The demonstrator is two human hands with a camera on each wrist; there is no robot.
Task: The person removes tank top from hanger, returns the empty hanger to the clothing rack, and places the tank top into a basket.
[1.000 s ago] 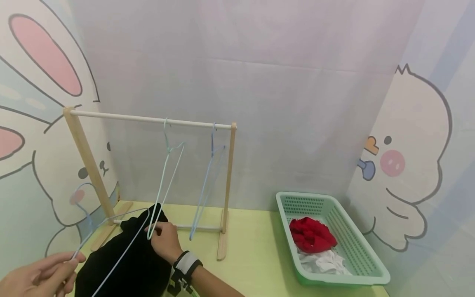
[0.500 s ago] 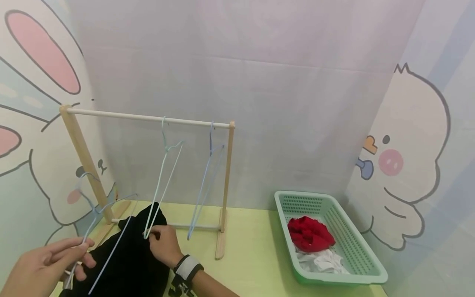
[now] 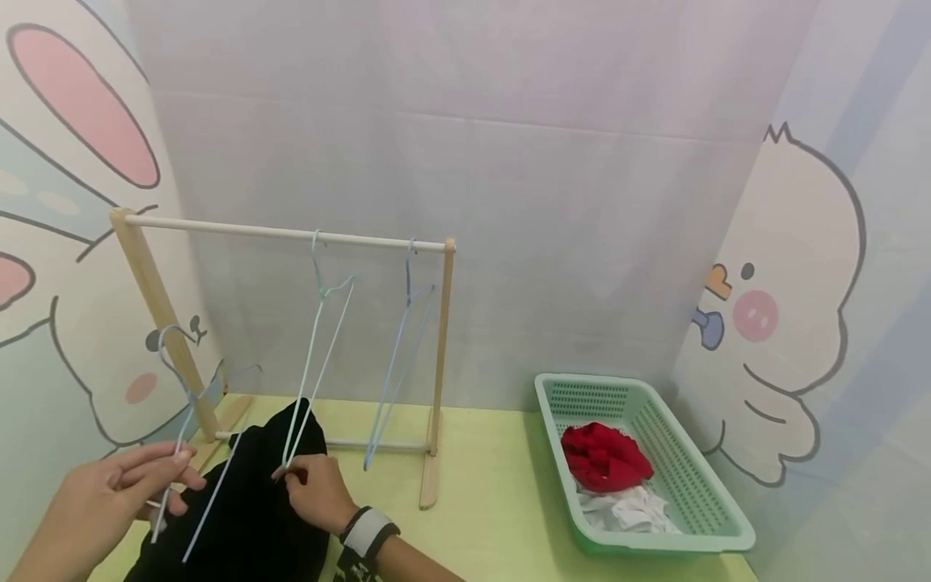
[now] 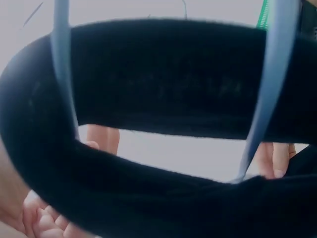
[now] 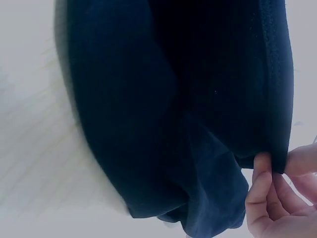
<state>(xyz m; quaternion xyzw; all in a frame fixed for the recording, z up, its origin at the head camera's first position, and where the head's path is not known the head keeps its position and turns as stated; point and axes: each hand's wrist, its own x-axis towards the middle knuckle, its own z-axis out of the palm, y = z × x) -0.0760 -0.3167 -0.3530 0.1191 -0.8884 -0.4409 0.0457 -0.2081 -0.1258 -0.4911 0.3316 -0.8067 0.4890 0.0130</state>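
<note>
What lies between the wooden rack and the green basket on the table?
In the head view, only bare yellow-green tabletop separates the wooden rack from the green basket; nothing stands on that stretch.

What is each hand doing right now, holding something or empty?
Left hand: pinches the light blue wire hanger.
Right hand: pinches the edge of the black garment.

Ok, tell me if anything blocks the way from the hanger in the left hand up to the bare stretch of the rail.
Nothing visible does. The left hand holds the light blue hanger just below the rail. The two hangers already on it, a pale green hanger and a blue hanger, hang farther right.
</note>
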